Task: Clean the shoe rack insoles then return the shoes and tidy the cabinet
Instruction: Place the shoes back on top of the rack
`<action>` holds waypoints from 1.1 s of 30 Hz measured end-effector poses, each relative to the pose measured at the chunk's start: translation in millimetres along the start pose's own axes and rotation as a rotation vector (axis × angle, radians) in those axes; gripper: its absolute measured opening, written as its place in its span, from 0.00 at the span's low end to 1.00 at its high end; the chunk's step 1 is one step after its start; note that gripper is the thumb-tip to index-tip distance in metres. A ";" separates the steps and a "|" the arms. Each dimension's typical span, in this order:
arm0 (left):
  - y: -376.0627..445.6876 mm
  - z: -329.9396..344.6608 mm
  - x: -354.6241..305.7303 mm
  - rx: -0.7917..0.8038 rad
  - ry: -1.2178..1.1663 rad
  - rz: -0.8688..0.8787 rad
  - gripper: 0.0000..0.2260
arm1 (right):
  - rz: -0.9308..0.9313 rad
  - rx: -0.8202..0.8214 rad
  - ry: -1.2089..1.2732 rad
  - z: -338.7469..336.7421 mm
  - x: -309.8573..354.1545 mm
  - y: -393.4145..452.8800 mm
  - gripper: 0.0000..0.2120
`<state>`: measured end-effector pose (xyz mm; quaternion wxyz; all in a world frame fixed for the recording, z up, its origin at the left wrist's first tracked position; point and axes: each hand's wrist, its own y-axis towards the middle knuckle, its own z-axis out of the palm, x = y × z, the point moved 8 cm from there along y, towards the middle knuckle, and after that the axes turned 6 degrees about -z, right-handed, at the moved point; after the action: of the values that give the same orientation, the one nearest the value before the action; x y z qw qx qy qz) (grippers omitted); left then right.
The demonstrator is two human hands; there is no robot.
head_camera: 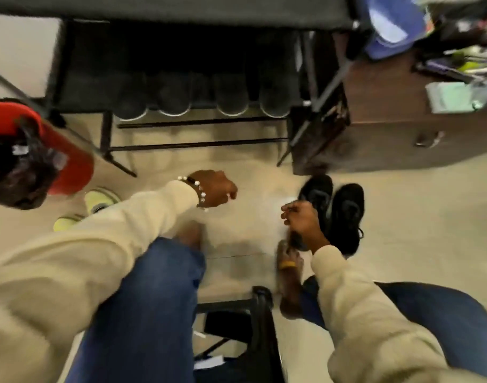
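Observation:
The view is blurred by motion. My left hand [216,190], with a beaded bracelet at the wrist, is curled over the floor in front of the black shoe rack [79,64]. My right hand [300,221] is curled too, its fingertips pinched, just left of a pair of black shoes [347,214] standing on the floor. A pale, thin, blurred sheet [257,207] stretches between the two hands, which seem to hold its ends. Several dark shoes [231,98] stand in a row on the rack's low shelf.
A pair of yellow-green shoes [101,199] lies on the floor at the left, beside a red round thing [68,164]. At the right stands a cluttered brown wooden cabinet [397,128]. My bare feet [289,272] and a black frame [261,313] are near the bottom.

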<state>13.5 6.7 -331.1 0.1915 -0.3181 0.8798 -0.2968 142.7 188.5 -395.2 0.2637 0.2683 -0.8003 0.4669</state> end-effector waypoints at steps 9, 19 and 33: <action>92.2 28.7 -148.0 0.161 -0.047 0.021 0.24 | 0.298 -0.214 -0.264 -93.5 -138.8 2.2 0.18; 173.4 149.7 -253.4 0.014 0.079 0.078 0.25 | 0.313 -0.128 -0.554 -86.6 -213.8 37.0 0.25; 180.1 131.5 -263.3 -0.073 0.039 0.071 0.14 | 0.159 -0.277 -0.598 -96.9 -181.3 32.6 0.10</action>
<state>193.0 243.2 -506.8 0.1729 -0.2874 0.9045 -0.2636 267.3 321.6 -495.8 0.0140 0.2916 -0.9164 0.2738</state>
